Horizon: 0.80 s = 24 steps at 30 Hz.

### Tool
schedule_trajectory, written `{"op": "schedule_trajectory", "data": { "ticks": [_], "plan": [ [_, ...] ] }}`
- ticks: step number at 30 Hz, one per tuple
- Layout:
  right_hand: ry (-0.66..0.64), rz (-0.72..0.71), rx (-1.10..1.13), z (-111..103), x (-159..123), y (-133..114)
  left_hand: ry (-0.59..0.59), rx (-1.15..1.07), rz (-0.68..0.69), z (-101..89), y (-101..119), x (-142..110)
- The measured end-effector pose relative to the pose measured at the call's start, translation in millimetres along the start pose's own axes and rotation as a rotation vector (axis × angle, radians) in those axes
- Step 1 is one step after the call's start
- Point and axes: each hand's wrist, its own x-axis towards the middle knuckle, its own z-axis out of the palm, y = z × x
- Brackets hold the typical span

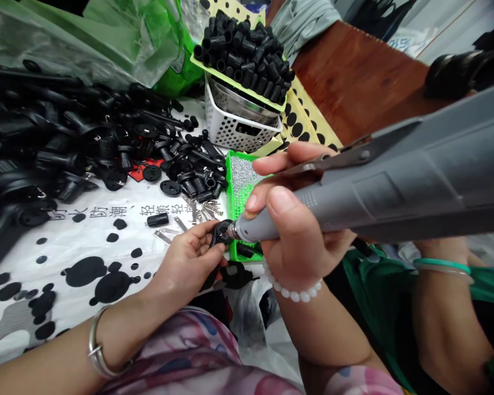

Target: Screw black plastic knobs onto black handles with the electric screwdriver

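My left hand [189, 258] pinches a small round black plastic part [221, 232] just above the spotted white cloth. My right hand [290, 219] is wrapped around a grey electric screwdriver [379, 192], whose tip presses against that part. A white bead bracelet sits on my right wrist and a silver bangle on my left. Small metal pieces [189, 216] lie on the cloth just beyond my left hand.
A heap of black plastic parts [86, 142] fills the left. A green tray of tiny screws [241, 181] lies behind my hands, a white perforated basket [234, 123] beyond it, black caps [247, 52] on top. Another person's forearm [444, 307] with a green bangle is at right.
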Motion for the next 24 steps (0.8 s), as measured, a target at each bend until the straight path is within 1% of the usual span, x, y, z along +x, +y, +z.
{"op": "schedule_trajectory", "data": {
  "ticks": [2,5,7,13,15,17,18,20,21,23,24],
  "plan": [
    [-0.011,-0.006,0.000,0,-2,0,0.036,-0.015,0.005,1.1,-1,0],
    [-0.069,-0.011,-0.047,1,-4,-2,0.112,-0.005,0.000,3.6,0,-2],
    [-0.092,-0.020,-0.080,2,-4,-2,0.136,0.007,-0.007,4.8,0,-3],
    [-0.055,0.000,-0.084,5,-10,8,0.074,0.039,0.047,3.4,-2,-6],
    [-0.089,-0.002,-0.056,3,-10,9,0.073,0.059,0.042,2.0,-2,-5],
    [-0.114,0.010,-0.009,-1,-6,6,0.056,0.044,0.030,0.9,-2,-4],
    [-0.099,0.019,0.021,-3,-3,1,0.038,0.022,0.025,0.4,-2,-3],
    [-0.008,0.040,0.080,-9,5,-12,0.004,-0.015,0.019,-0.9,-1,-4],
    [0.046,0.052,0.113,-13,8,-20,-0.008,-0.022,0.016,-2.2,1,-6],
    [0.110,0.063,0.152,-26,13,-31,-0.022,-0.007,0.023,-7.1,8,-14],
    [0.131,0.172,0.169,-34,13,-32,-0.023,0.005,0.030,-11.3,12,-19]
  ]
}}
